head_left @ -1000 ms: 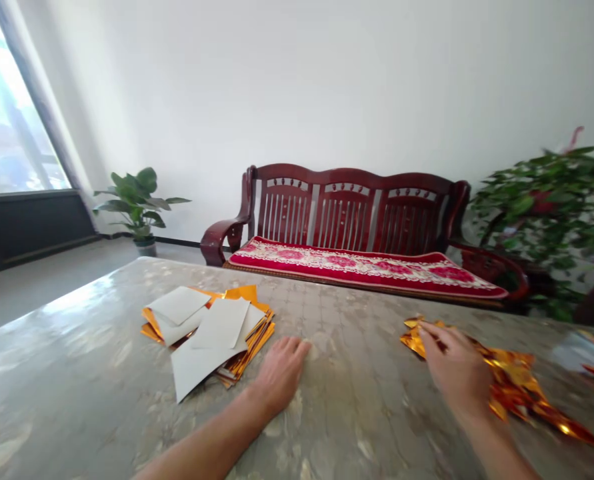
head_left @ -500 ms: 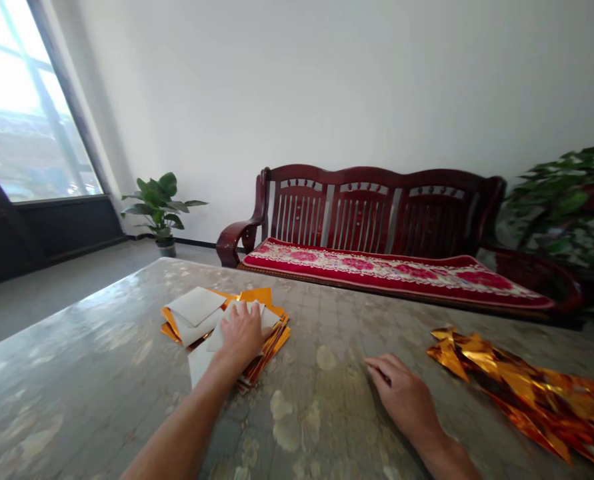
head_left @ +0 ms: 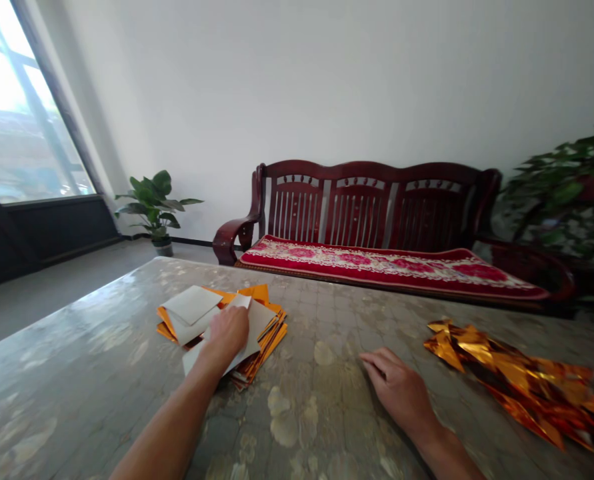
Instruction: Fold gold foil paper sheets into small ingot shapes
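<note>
My left hand point(head_left: 231, 330) is over a loose pile of joss-like foil paper sheets point(head_left: 271, 333), white on one face and shiny gold on the other. Its fingers are closed on a white-faced sheet of paper point(head_left: 241, 301), whose edge shows just beyond the knuckles; the fingertips are partly hidden. Resting on the table, my right hand point(head_left: 399, 390) has its fingers curled together, with nothing visible in them. To its right lies a heap of folded gold foil pieces point(head_left: 517, 373), apart from the hand.
The table point(head_left: 317, 427) has a patterned, glossy cover. Behind it stands a dark red wooden bench point(head_left: 357, 193) with a red floral seat cover point(head_left: 377, 263). A potted plant point(head_left: 154, 203) is at the far left, and leafy plants point(head_left: 567, 193) at the right.
My right hand has left the gold foil heap and moved left to the bare tabletop. My left hand went from beside the paper pile onto it, and its spread fingers closed on a sheet.
</note>
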Tool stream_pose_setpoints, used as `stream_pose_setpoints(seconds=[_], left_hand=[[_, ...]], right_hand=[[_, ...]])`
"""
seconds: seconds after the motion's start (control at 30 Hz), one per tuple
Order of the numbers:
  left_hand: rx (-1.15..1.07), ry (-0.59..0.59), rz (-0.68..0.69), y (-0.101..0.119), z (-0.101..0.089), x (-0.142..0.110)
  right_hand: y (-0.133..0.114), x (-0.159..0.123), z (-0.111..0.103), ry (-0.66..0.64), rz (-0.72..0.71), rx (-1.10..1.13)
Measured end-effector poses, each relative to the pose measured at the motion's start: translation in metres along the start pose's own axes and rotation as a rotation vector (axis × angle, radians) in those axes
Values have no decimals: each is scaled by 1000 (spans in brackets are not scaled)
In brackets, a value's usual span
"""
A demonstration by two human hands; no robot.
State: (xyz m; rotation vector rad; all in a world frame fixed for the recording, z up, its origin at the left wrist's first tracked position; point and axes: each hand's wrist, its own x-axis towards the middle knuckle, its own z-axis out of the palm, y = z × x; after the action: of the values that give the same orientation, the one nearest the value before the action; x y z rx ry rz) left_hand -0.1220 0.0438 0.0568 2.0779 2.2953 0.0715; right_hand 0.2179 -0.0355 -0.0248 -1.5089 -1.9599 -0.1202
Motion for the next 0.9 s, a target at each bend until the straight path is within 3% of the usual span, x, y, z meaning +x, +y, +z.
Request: stream_pose_setpoints(seconds=[0.1, 0.17, 0.23, 0.33, 0.47, 0.6, 0.73, 0.9], left_hand=[[-56, 119, 119, 15, -6, -11], [-229, 244, 344, 30, -2, -20], [-479, 360, 593, 46, 8, -29], [-668, 397, 804, 65, 33, -40], [-748, 358, 818, 75, 63, -46], [-647, 283, 815, 71, 78, -47], [-520, 232, 824, 70, 83, -49], [-448, 235, 877, 73, 75, -61]], right_hand=[[0, 0, 0, 3, -1, 19], [-1, 0, -2, 30, 30, 40], [-3, 1, -3, 43, 67, 73], [-10, 0, -7, 23, 35, 152], [-21, -1, -11, -48, -125, 239], [-27, -1, -12, -115, -264, 235], [-26, -2, -9, -148, -334, 187], [-24, -3, -8, -145, -321, 128]])
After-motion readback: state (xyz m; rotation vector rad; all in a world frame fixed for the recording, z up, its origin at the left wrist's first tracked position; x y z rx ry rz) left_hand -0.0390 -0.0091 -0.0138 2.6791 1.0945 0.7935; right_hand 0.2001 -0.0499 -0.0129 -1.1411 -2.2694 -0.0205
